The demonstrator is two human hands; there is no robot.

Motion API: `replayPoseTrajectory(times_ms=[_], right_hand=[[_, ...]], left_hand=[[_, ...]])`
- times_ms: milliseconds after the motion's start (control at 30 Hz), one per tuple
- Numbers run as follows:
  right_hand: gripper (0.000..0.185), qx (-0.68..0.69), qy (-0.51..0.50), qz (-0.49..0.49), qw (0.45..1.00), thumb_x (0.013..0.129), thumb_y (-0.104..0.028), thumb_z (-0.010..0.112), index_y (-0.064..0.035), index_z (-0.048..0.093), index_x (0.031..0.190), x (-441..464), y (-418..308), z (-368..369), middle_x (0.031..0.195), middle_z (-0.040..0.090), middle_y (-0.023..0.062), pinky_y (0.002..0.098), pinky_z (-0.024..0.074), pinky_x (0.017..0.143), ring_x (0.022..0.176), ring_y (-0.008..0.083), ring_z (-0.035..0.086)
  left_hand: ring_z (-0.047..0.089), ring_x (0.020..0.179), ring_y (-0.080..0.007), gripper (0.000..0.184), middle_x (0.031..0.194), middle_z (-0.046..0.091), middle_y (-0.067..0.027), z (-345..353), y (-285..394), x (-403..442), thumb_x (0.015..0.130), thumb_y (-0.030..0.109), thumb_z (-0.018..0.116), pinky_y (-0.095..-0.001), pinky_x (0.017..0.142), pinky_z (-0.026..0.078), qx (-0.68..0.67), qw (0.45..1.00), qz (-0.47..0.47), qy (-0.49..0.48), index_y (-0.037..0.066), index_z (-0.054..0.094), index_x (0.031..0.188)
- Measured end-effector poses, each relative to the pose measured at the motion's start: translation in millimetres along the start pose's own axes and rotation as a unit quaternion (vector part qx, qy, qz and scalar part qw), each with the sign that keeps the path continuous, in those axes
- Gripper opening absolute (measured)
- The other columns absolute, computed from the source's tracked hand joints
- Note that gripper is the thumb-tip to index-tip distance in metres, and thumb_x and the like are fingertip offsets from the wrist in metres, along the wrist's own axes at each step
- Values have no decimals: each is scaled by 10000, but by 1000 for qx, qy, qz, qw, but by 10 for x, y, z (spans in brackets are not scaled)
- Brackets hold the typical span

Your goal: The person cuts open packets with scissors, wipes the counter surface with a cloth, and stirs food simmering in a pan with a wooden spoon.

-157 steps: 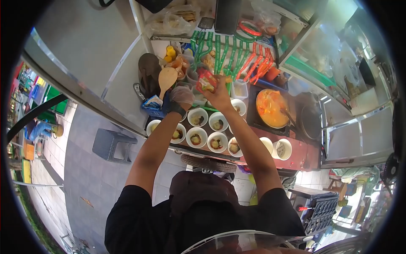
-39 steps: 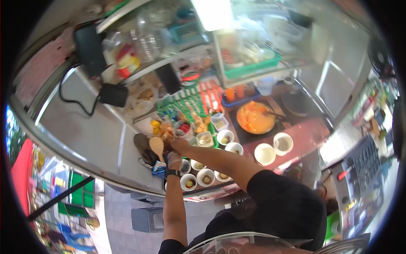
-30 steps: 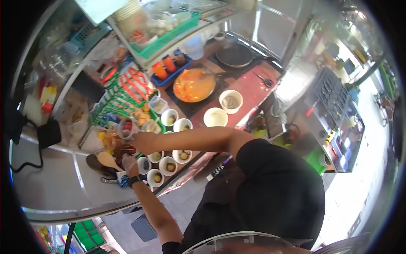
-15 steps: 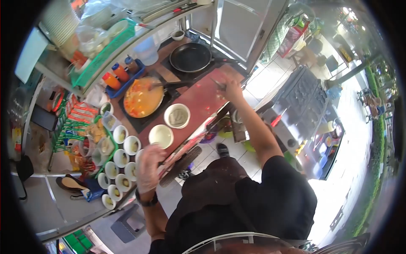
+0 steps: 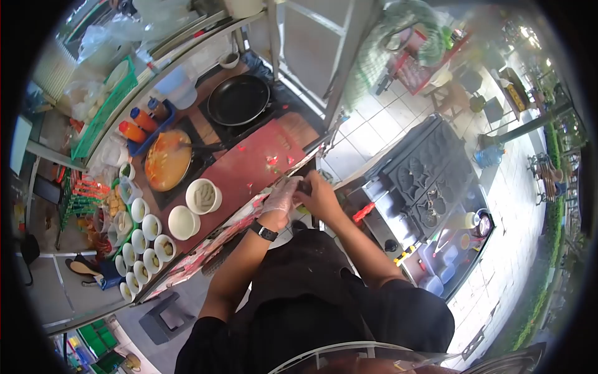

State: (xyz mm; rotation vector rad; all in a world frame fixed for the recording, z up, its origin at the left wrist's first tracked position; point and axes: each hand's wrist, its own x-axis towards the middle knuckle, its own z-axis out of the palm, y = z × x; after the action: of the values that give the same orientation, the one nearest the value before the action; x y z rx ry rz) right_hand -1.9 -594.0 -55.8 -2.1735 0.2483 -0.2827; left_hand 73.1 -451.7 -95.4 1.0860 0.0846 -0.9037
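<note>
My left hand [image 5: 283, 199] wears a clear plastic glove, with a black watch on the wrist. It meets my right hand [image 5: 319, 196], which is bare, just past the counter's front edge. Both hands are closed around something small and dark that the fingers mostly hide. Close by on the counter lies a red board [image 5: 249, 165] with small red bits scattered on it. A white bowl with greyish pieces [image 5: 204, 196] stands left of my hands, touching a second pale bowl [image 5: 184, 222].
An orange omelette-like mix fills one pan [image 5: 168, 160]; a black pan [image 5: 238, 100] sits behind it. Several small white cups [image 5: 151, 227] line the left. Sauce bottles [image 5: 143, 119] stand in a blue tray. A dark moulded griddle [image 5: 417, 177] is at right.
My right hand has drawn back from the board's far end towards my body. My left hand has moved right from beside the cups, and the two now meet. The view has shifted.
</note>
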Motion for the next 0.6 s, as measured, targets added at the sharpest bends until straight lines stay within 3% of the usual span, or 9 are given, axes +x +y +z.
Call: replayPoseTrajectory(times_ms=[100, 167, 200, 233, 300, 367, 433, 500, 600], right_hand=[[311, 10, -8, 91, 996, 914, -156, 774, -13, 527, 1039, -246, 81, -172, 934, 655, 179, 407, 510, 700, 815, 335, 671], [249, 364, -36, 237, 900, 975, -167, 743, -37, 536, 1024, -384, 344, -211, 874, 634, 71, 319, 460, 612, 720, 183, 637], [217, 325, -64, 174, 927, 1059, -207, 651, -38, 516, 1071, -463, 359, -346, 961, 609, 54, 294, 506, 600, 753, 115, 667], [217, 328, -50, 170, 928, 1059, -207, 651, -38, 516, 1071, -534, 252, -587, 961, 609, 54, 294, 506, 600, 753, 115, 667], [210, 320, -148, 220, 909, 1115, -197, 540, -23, 498, 1225, -686, -32, -1152, 1059, 586, 74, 330, 596, 767, 875, 156, 701], [288, 349, -161, 181, 905, 1139, -261, 470, -19, 476, 1294, -842, 81, -1503, 1166, 571, 116, 366, 626, 813, 964, 214, 738], [271, 371, -134, 170, 903, 1140, -287, 470, -21, 443, 1189, -814, 102, -1682, 1145, 549, 119, 378, 654, 753, 993, 255, 743], [268, 375, 70, 254, 889, 1136, -275, 486, -17, 433, 1184, -606, 52, -1843, 1139, 540, 122, 393, 653, 825, 1015, 275, 739], [205, 495, 269, 92, 821, 1130, -247, 502, -55, 430, 1145, 61, 215, -1791, 1144, 542, 107, 421, 632, 885, 1057, 295, 726]], left_hand=[[664, 873, -187, 252, 994, 702, -83, 216, 0, 114, 1102, 287, 564, -337, 797, 561, -58, 994, -24, -85, 60, 656, 1158], [671, 836, -208, 287, 972, 713, -93, 350, 34, 64, 1097, 308, 575, -355, 773, 568, -80, 986, -62, -134, 38, 665, 1134], [677, 823, -207, 272, 959, 722, -96, 262, -150, 200, 1086, 297, 599, -362, 729, 567, -83, 988, -67, -110, 35, 667, 1121], [675, 821, -216, 243, 979, 723, -95, 98, -269, 350, 1075, 281, 623, -364, 732, 565, -117, 988, -63, -78, 46, 667, 1116], [663, 817, -210, 238, 991, 726, -75, -137, -207, 578, 1059, 287, 653, -346, 770, 549, -180, 980, -62, 60, 54, 668, 1103], [664, 859, -192, 259, 1001, 724, -41, -280, 42, 715, 1040, 319, 680, -335, 830, 531, -115, 987, -24, 107, 69, 674, 1107], [662, 925, -178, 259, 1052, 713, -30, -28, 435, 650, 1018, 325, 702, -339, 861, 513, -31, 996, -23, 85, 98, 669, 1138], [655, 977, -182, 257, 1122, 693, -35, 354, 729, 741, 1006, 315, 704, -356, 868, 509, 145, 984, 100, 31, 123, 653, 1170], [664, 964, -185, 389, 1087, 707, -19, 1257, 1246, 898, 997, 418, 687, -386, 817, 518, 302, 921, 247, 7, 96, 662, 1214]])
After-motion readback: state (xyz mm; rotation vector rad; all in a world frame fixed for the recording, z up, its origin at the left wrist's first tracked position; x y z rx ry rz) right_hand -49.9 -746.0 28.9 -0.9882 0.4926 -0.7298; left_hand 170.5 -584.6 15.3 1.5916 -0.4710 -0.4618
